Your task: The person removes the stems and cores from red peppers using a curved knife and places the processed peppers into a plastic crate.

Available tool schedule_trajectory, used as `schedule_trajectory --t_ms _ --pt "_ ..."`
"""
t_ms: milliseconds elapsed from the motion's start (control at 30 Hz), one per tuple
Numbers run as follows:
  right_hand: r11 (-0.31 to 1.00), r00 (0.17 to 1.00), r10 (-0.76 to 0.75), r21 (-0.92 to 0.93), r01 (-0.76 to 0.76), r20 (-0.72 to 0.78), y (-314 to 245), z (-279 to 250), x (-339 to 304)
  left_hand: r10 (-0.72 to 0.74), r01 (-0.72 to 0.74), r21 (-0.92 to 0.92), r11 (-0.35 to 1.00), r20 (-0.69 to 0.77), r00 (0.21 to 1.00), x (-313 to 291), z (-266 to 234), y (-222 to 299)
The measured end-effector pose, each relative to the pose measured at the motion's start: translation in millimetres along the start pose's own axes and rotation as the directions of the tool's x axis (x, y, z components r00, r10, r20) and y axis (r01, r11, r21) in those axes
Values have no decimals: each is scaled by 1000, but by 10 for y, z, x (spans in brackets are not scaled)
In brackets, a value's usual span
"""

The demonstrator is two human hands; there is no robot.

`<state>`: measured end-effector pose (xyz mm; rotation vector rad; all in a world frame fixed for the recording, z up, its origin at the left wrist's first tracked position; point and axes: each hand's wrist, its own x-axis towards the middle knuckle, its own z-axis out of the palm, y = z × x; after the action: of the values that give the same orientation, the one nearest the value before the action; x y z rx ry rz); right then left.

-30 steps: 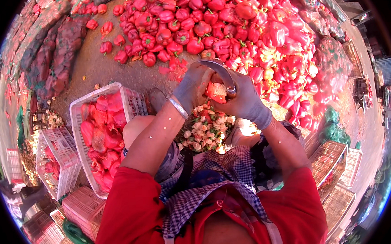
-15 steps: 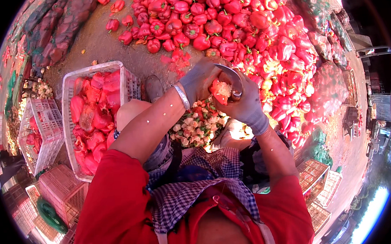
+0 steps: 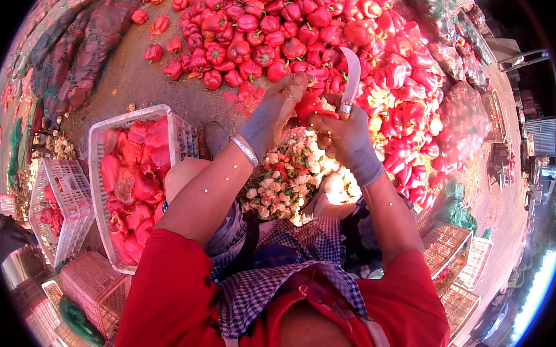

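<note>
Harsh reddish daylight overexposes the right side, with fisheye bending and black vignette at the rim.

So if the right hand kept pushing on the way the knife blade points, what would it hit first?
The right hand holds a knife whose blade points up and away, toward the heap of red peppers on the ground. Those would likely come first, though depth is hard to judge; the pepper in the left hand sits beside the blade.
</note>
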<state>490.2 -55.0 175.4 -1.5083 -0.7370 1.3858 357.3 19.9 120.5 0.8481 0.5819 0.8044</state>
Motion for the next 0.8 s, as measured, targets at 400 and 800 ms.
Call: schedule_trajectory --t_ms 400,800 --pt "942 989 85 312 -120 123 99 -147 60 312 -405 381 831 283 907 -25 54 176" --pt "999 975 23 29 -30 222 -88 -126 -109 -7 -135 376 917 353 936 -46 -23 302"
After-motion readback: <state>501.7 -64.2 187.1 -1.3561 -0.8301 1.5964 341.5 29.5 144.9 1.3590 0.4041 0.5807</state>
